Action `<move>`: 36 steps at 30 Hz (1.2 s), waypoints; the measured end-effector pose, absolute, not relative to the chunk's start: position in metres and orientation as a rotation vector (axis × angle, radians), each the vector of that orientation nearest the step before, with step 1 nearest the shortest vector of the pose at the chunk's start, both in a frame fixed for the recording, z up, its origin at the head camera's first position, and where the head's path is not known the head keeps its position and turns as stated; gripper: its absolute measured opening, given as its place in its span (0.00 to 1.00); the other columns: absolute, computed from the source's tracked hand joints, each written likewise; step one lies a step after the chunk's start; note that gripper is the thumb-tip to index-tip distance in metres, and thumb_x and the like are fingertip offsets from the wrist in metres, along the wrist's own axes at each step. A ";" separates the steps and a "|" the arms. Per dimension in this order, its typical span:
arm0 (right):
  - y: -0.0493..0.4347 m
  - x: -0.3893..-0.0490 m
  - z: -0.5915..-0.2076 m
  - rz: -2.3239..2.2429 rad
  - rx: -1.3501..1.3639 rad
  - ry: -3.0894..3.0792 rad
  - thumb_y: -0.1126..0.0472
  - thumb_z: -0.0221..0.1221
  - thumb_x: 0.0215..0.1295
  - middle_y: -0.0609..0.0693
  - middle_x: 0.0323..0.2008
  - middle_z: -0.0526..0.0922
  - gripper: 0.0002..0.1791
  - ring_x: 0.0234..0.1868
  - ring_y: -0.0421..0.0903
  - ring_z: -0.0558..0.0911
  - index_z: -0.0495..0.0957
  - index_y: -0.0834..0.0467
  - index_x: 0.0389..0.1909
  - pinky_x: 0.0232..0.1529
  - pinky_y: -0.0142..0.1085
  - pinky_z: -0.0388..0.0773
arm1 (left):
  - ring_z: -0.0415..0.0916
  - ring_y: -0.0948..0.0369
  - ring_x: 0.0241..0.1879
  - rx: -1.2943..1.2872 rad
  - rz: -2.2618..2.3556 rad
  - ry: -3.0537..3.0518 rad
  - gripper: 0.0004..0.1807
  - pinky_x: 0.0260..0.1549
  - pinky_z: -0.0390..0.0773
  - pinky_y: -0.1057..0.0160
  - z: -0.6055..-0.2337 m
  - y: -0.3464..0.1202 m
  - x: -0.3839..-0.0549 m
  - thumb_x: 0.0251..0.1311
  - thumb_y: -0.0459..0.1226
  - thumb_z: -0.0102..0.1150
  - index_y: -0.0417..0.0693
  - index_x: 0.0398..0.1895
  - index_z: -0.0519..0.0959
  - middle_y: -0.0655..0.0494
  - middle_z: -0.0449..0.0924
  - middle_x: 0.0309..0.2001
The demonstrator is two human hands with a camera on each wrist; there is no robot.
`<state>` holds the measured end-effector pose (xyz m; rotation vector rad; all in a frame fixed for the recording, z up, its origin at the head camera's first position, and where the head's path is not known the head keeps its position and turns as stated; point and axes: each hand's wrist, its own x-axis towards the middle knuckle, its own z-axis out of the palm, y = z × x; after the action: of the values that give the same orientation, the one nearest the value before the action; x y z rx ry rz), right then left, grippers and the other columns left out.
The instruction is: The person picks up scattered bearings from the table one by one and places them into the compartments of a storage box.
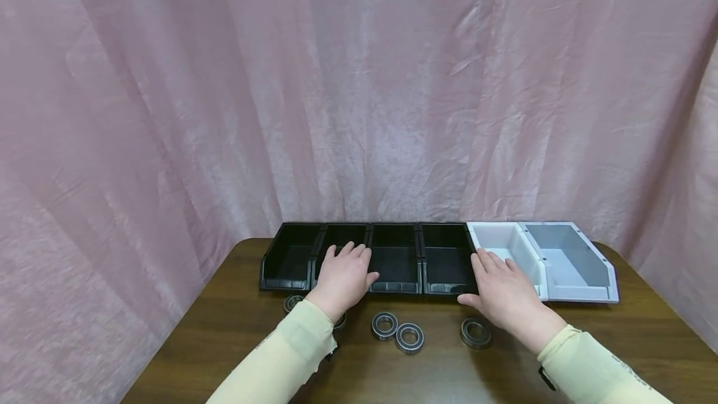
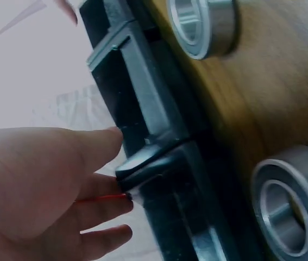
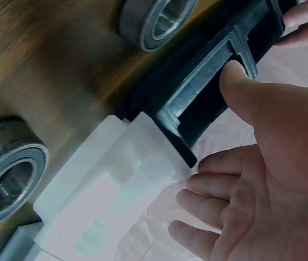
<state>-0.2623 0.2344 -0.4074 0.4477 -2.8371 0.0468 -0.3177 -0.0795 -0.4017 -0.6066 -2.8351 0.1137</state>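
My left hand (image 1: 343, 279) is over the front of a black bin (image 1: 339, 234), fingers extended and holding nothing. My right hand (image 1: 507, 292) spreads its fingers over the border between a black bin (image 1: 445, 288) and the white bin (image 1: 538, 273), also with nothing in it. Between the hands, two metal ball bearings (image 1: 410, 350) lie flat and close together on the table. Another bearing (image 1: 475, 345) lies just left of the right wrist. Near the left wrist two more bearings (image 1: 287, 304) are partly hidden by the arm. The left wrist view shows a bearing (image 2: 259, 196) close up.
Several black bins (image 1: 285, 283) stand in a row at the table's back, joined on the right by the white bin and a grey-white one (image 1: 583, 293). A pink curtain (image 1: 364, 111) hangs behind the wooden table (image 1: 213, 329).
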 end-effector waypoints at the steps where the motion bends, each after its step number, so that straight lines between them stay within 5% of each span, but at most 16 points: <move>1: 0.235 -0.263 -0.409 0.044 0.444 -2.838 0.40 0.74 0.68 0.75 0.72 0.75 0.48 0.72 0.72 0.76 0.74 0.76 0.70 0.71 0.68 0.71 | 0.72 0.48 0.77 -0.603 0.119 -2.832 0.33 0.75 0.69 0.35 -0.404 -0.080 -0.318 0.78 0.55 0.64 0.47 0.76 0.79 0.51 0.78 0.76; 36: 0.195 -0.269 -0.404 0.007 0.547 -2.861 0.37 0.76 0.64 0.74 0.69 0.78 0.49 0.72 0.68 0.78 0.78 0.77 0.66 0.74 0.60 0.73 | 0.81 0.45 0.69 -0.524 0.039 -2.774 0.29 0.63 0.84 0.47 -0.409 -0.114 -0.316 0.76 0.49 0.70 0.40 0.70 0.83 0.44 0.84 0.69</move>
<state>-0.2693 0.1949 -0.4044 0.5466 -2.8608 0.0074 -0.3162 -0.1136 -0.4092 -0.5243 -2.7741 0.0389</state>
